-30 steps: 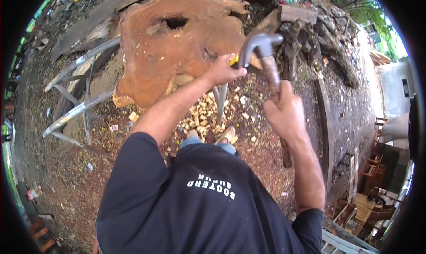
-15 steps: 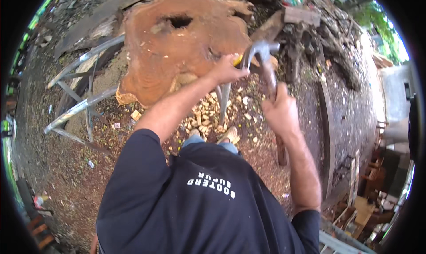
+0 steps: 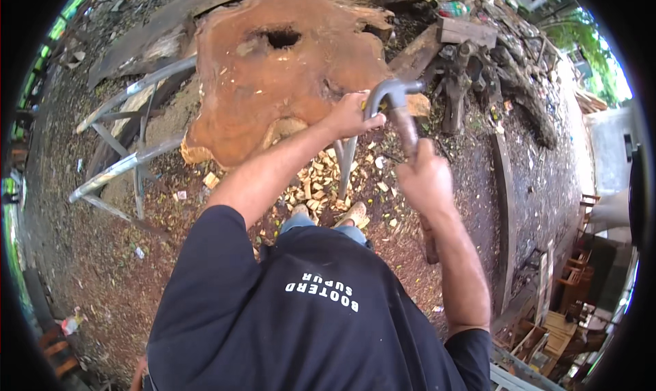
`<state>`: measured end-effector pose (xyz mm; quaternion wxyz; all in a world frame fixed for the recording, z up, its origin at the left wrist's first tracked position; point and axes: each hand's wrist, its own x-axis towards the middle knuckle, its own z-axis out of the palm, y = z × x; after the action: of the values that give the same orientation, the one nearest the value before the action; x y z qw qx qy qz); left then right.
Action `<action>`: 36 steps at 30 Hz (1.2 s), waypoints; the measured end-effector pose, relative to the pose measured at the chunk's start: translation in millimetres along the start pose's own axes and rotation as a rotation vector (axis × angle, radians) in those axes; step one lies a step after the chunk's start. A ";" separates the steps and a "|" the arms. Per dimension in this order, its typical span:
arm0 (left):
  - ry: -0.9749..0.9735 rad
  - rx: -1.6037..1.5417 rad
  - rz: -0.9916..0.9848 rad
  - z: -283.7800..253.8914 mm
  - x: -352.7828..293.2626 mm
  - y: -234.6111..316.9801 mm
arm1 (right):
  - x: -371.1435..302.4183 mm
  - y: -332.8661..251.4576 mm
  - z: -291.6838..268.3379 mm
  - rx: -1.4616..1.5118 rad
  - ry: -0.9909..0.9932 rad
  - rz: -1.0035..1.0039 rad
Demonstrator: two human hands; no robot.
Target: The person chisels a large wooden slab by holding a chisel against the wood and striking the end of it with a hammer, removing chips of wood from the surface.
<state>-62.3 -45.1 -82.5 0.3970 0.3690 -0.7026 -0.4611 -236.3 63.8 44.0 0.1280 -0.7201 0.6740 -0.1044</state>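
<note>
Centre frame: left hand (image 3: 350, 116) wrapped round the curved metal head of the adze (image 3: 388, 97); right hand (image 3: 425, 180) fisted on its wooden handle (two-handed for control), beside the wood slab (image 3: 273, 76). Wood chips (image 3: 321, 179) below.

Outdoor yard in daylight. We see bare brown earth (image 3: 89, 254) strewn with pale wood chips (image 3: 318, 182) at centre, grey metal pipes (image 3: 130, 162) at left, stacked wooden chairs (image 3: 547, 322) at lower right, and green foliage (image 3: 588, 42) at upper right.
</note>
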 end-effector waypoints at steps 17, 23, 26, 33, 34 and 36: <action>0.011 -0.220 -0.177 0.3 5.2 10.1 | -3.3 3.0 -0.8 0.110 -0.031 0.114; 0.023 -0.033 -0.140 -13.5 2.1 -5.6 | -16.5 -38.9 -92.1 0.546 0.466 -0.110; 0.014 0.043 -0.170 -17.1 -2.6 1.0 | -20.3 -43.3 -66.4 0.493 0.490 -0.200; 0.020 -0.063 -0.170 -16.6 7.5 11.4 | 1.9 -1.6 -12.0 0.153 -0.028 0.107; 0.021 -0.063 -0.171 -14.8 7.7 5.8 | -5.2 -3.1 -25.1 0.229 -0.043 0.154; 0.050 -0.052 -0.102 -13.3 -2.1 -11.7 | -16.4 -26.2 -58.0 0.408 0.169 0.055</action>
<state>-47.7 -51.5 -90.5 0.3997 0.4054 -0.6606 -0.4895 -231.4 79.1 107.7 0.2169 -0.6492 0.6666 -0.2953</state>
